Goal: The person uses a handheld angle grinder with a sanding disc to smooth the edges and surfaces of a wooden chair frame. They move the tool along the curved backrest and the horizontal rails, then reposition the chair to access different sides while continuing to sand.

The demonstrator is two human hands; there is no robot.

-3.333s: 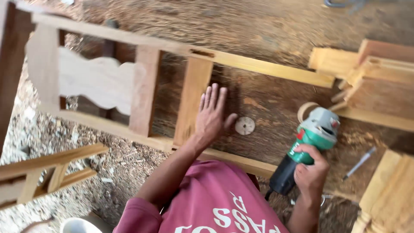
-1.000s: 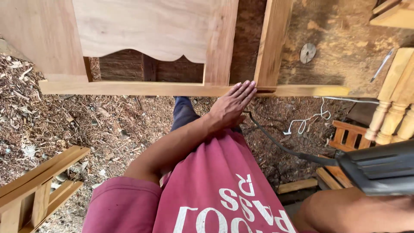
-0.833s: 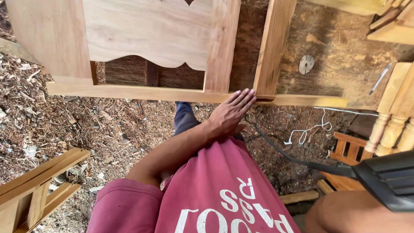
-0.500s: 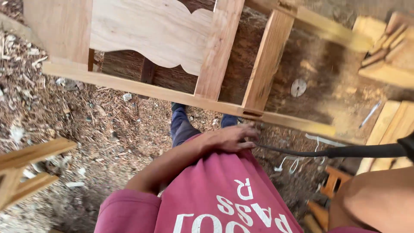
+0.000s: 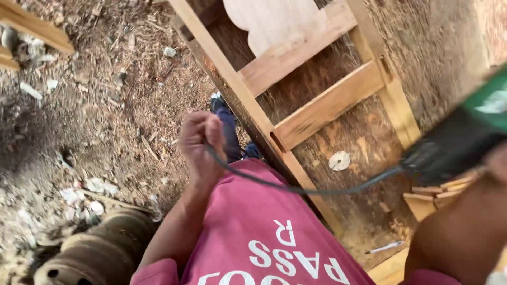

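The left hand (image 5: 199, 141) is closed in a fist around one dark cord (image 5: 296, 189), held above the floor (image 5: 79, 116), which is strewn with wood shavings. The cord sags from the fist across the red shirt (image 5: 274, 232) and rises to the right into the black tail of one grinder (image 5: 459, 137), its green body blurred at the right edge. The right hand is barely in view there: only the bare forearm (image 5: 454, 232) shows clearly, and whether its grip is closed on the grinder cannot be told through the blur.

One wooden frame (image 5: 317, 105) lies tilted on the desk (image 5: 369, 153). It has two long rails, two cross slats between them in view, and one pale panel (image 5: 269, 21) with a scalloped edge at the top. One slot is cut in the near rail, just beside the lower slat's end.

One round disc (image 5: 339, 160) lies on the desk below the lower slat, apart from the frame. One pen (image 5: 387, 246) lies near the desk's lower edge. A small stack of wood pieces (image 5: 435, 198) sits under the grinder. One dark, ribbed, rounded object (image 5: 95, 253) is on the floor at lower left.
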